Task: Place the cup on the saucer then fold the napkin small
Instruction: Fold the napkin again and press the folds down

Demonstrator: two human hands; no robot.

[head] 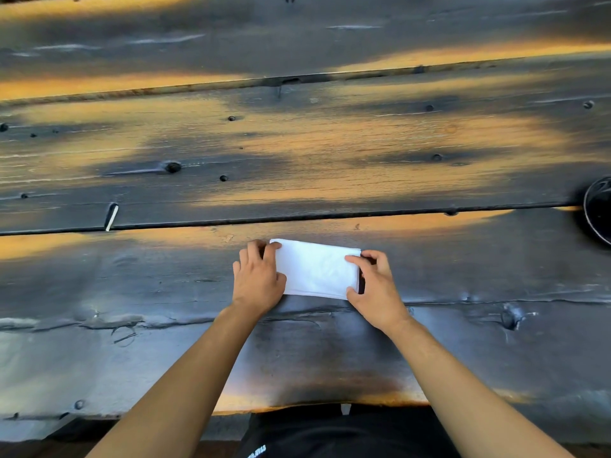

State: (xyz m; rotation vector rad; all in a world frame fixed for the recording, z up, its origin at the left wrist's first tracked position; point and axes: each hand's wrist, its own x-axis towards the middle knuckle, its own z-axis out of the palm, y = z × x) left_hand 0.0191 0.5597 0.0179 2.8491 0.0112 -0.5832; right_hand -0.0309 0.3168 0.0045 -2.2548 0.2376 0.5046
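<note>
The white napkin (pixel 317 269), folded into a rectangle, is lying flat on the dark wooden table (pixel 297 153), just below frame centre. The left hand (pixel 256 276) is gripping the napkin's 9 o'clock edge between thumb and curled fingers. The right hand (pixel 373 282) is pinching its 3 o'clock edge likewise. A dark round object (pixel 599 209), cut by the frame, is sitting at 3 o'clock, well apart.

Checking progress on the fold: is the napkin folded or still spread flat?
Folded: the napkin is a compact rectangle with stacked layers along its near edge, left hand and right hand gripping its ends.
</note>
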